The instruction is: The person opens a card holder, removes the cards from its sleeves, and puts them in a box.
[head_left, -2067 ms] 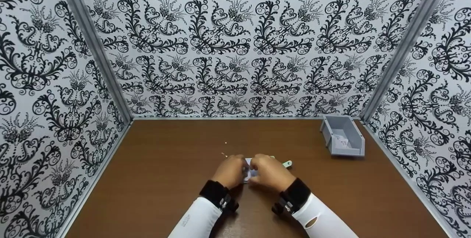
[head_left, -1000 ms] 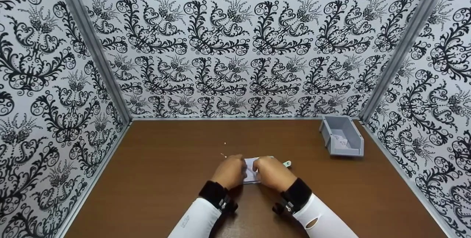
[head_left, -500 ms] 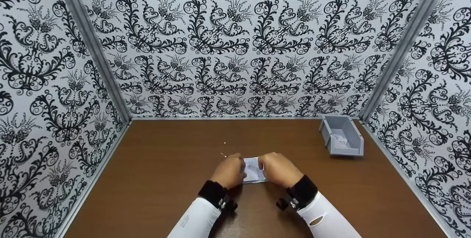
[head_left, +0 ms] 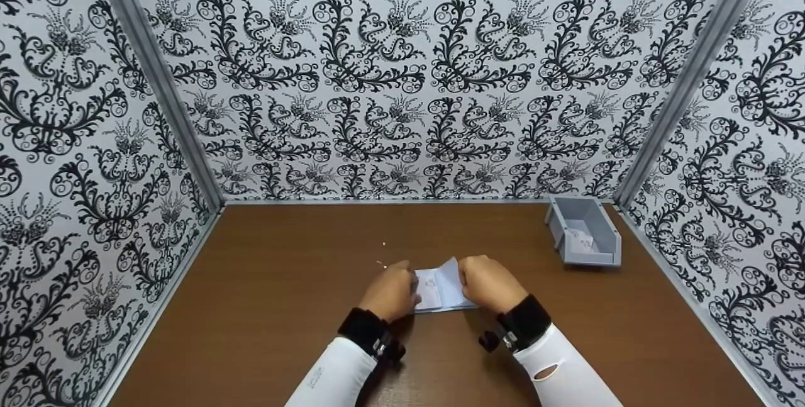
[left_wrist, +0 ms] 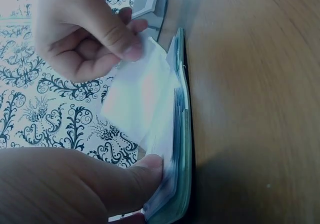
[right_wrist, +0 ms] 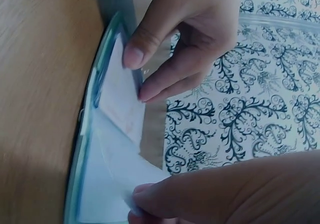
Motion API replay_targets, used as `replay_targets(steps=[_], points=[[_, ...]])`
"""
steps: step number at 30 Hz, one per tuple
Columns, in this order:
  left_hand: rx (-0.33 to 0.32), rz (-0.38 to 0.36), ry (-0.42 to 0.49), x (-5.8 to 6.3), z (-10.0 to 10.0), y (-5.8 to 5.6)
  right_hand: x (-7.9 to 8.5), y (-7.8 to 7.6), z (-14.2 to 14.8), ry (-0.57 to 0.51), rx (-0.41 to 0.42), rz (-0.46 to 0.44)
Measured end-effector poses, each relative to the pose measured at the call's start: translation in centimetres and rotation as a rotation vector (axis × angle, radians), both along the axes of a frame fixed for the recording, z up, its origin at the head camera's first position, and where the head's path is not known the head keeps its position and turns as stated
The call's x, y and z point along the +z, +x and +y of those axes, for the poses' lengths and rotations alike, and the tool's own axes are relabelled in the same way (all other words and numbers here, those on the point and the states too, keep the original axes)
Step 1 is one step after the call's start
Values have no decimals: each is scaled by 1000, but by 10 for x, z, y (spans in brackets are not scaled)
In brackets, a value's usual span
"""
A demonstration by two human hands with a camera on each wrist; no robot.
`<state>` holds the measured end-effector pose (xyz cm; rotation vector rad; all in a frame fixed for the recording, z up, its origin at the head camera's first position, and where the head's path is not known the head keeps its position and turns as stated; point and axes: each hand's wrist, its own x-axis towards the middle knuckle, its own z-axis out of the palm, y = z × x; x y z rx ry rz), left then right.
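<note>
1. While the booklet (head_left: 428, 294) is laid open on the worktop (head_left: 295, 262), a tilted leaf (head_left: 450, 285) is pinched in the right hand's grip (head_left: 492, 282).
2. Booklet's left edge is held in the left hand's grip (head_left: 388, 294).

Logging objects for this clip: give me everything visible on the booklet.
The booklet lies open on the brown table, with pale green edges and a stack of thin, glossy leaves that look like plastic. A whitish insert with faint marks, too blurred to read, shows on its left side. The left hand holds that side, while the right hand pinches a pale leaf, raised at an angle.
</note>
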<state>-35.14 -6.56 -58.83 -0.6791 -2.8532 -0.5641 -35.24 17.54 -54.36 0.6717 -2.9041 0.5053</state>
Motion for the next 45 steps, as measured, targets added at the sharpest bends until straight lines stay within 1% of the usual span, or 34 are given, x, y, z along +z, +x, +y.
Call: replay_targets(steps=[3,8,13,16,19,22,24,29,32,34,37,45], points=[[-2,1,5,0,0,0,-5,-2,1,10,-34,-51],[0,-9,-2,2,0,2,-10,-5,4,13,-50,-106],[6,-22,-23,2,1,2,-14,-7,7,2,-53,-126],[6,-24,-37,1,1,0,-14,-8,8,13,-75,-142],[6,-14,-59,0,2,0,-13,-9,7,31,-118,-153],[-6,11,-90,1,3,1,-12,-10,3,10,-138,-144],[-9,30,-98,2,3,3,-12,-11,-2,-37,-109,-115],[-2,48,-88,7,7,6,-18,-10,-13,-152,35,-82],[-16,56,-82,8,9,6,-24,-10,-14,-185,70,-89],[-26,54,-79,10,10,5,-28,-12,-12,-208,73,-95],[-22,30,-72,11,8,5,-33,-16,-10,-234,62,-120],[10,-84,-65,11,-5,-1,-36,-20,-11,-268,9,-177]])
